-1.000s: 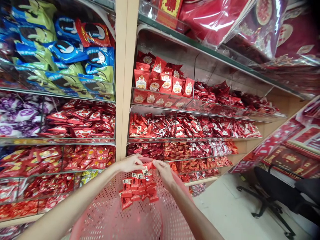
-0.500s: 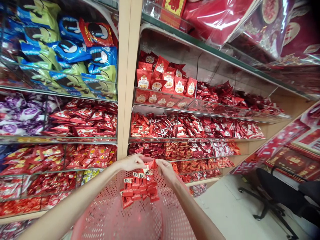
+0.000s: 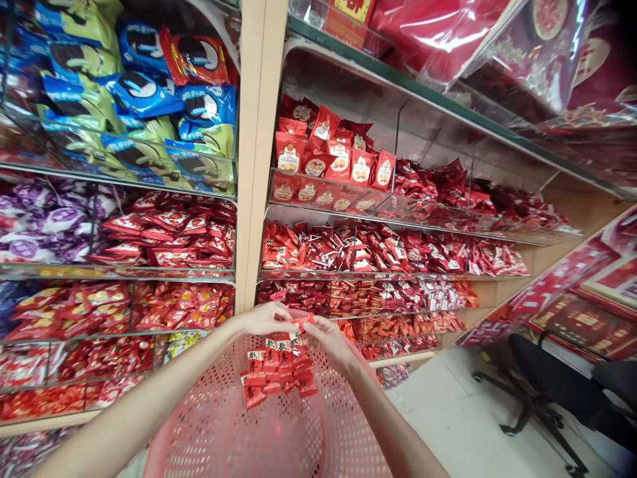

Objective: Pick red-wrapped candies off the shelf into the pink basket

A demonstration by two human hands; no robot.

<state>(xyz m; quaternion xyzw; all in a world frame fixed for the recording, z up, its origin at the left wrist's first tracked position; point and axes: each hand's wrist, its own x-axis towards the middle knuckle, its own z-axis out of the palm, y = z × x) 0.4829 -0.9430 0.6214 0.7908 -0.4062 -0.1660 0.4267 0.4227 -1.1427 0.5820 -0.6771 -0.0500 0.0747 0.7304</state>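
Observation:
Above the pink perforated basket (image 3: 279,438), a small red candy packet (image 3: 301,321) is pinched between both hands. My left hand (image 3: 266,319) has its fingers closed at the packet's left end. Thumb and fingers of my right hand (image 3: 329,340) are closed on its right side. Just below the hands lies a cluster of red and cream candy packets (image 3: 279,368) with black characters, against the far inner wall of the basket. My fingers partly cover the held packet.
Shelves hold red snack bags (image 3: 288,156), blue and green packets (image 3: 144,93) and purple-white sweets (image 3: 64,222). A wooden upright (image 3: 256,166) divides the shelving beyond the hands. At the right, a black wheeled chair (image 3: 552,392) stands on the pale floor (image 3: 448,411).
My right hand has moved left, closer to my left hand. The held packet has tipped, so its printed face shows less. The view has shifted slightly.

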